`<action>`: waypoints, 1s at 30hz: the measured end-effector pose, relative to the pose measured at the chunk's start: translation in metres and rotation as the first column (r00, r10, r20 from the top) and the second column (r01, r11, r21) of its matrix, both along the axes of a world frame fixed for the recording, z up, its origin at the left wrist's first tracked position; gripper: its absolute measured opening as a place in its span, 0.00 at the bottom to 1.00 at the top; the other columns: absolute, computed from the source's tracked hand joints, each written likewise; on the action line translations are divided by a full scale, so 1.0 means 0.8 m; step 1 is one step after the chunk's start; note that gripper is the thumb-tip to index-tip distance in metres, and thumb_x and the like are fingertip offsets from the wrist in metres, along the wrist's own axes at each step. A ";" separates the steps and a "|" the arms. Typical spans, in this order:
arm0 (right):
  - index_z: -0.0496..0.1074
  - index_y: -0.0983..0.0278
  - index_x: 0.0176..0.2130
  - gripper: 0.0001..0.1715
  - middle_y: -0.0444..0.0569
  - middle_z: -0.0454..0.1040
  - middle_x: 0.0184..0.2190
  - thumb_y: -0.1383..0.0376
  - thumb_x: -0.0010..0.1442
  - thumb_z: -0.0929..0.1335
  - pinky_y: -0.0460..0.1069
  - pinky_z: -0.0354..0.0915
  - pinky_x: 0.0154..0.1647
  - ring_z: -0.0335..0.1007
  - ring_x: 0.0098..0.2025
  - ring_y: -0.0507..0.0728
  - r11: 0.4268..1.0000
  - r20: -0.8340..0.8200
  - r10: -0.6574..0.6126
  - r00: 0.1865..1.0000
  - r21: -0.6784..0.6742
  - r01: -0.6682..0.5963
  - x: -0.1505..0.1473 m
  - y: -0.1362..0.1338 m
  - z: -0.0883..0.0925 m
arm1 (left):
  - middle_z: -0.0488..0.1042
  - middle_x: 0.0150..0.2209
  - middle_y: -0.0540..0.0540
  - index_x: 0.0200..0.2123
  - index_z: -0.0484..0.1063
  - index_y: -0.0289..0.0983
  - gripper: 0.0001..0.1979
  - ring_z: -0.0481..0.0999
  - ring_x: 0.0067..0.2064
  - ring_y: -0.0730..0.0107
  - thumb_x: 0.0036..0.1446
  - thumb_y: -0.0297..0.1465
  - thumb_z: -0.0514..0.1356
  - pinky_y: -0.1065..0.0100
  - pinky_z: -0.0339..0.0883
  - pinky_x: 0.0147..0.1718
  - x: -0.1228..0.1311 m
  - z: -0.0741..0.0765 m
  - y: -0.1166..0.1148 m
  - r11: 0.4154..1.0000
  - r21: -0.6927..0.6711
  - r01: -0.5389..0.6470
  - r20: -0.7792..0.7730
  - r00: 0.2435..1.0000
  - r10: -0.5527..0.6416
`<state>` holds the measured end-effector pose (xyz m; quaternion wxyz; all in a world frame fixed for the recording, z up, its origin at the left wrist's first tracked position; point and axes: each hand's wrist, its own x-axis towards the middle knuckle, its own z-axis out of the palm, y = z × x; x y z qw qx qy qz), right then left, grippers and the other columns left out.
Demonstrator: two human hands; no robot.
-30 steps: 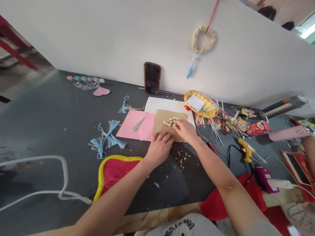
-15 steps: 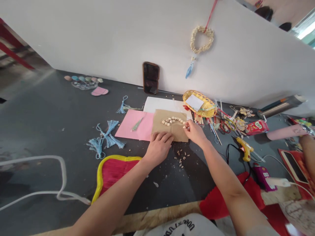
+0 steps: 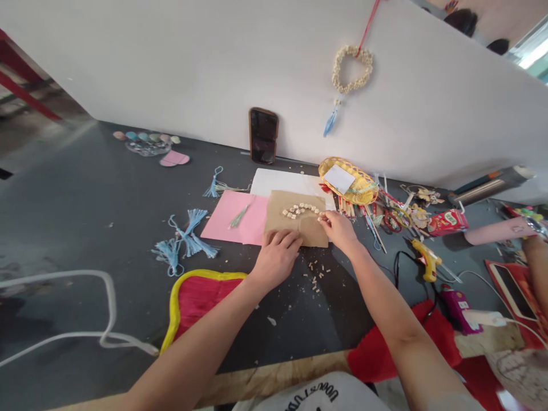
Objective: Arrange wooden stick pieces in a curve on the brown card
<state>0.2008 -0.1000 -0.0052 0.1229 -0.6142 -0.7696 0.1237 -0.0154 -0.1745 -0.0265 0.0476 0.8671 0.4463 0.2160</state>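
Right hand (image 3: pixel 340 231) fingertips (image 3: pixel 323 216) are pinched together at the right end of the bead row (image 3: pixel 299 209); a held bead cannot be confirmed. Left hand (image 3: pixel 276 257) fingers rest bent, grasping nothing, on the near edge of the brown paper (image 3: pixel 309 233), beside the pink sheet (image 3: pixel 233 224).

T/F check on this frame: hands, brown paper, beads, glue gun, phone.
1. The left hand presses on the brown paper. True.
2. The right hand has its fingertips at the right end of the bead row. True.
3. The right hand holds the glue gun. False: the glue gun lies on the table, right of that hand.
4. The phone lies flat on the table. False: it stands leaning against the wall.
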 end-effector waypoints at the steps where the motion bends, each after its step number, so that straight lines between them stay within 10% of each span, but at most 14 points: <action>1: 0.72 0.63 0.40 0.06 0.52 0.76 0.42 0.69 0.61 0.66 0.48 0.66 0.43 0.74 0.41 0.56 1.000 0.001 0.000 1.000 0.003 0.000 -0.002 0.001 0.000 | 0.73 0.55 0.41 0.52 0.71 0.39 0.16 0.67 0.56 0.54 0.62 0.28 0.55 0.51 0.58 0.55 0.000 0.000 0.000 1.000 -0.002 0.001 -0.001 1.000 -0.001; 30: 0.74 0.63 0.38 0.04 0.49 0.78 0.40 0.66 0.60 0.68 0.47 0.65 0.38 0.74 0.37 0.54 0.999 -0.017 -0.032 0.999 -0.027 0.031 0.006 0.030 -0.004 | 0.73 0.55 0.42 0.52 0.70 0.39 0.16 0.67 0.57 0.54 0.61 0.27 0.55 0.51 0.57 0.55 -0.001 -0.002 0.000 1.000 -0.008 -0.002 0.003 1.000 0.002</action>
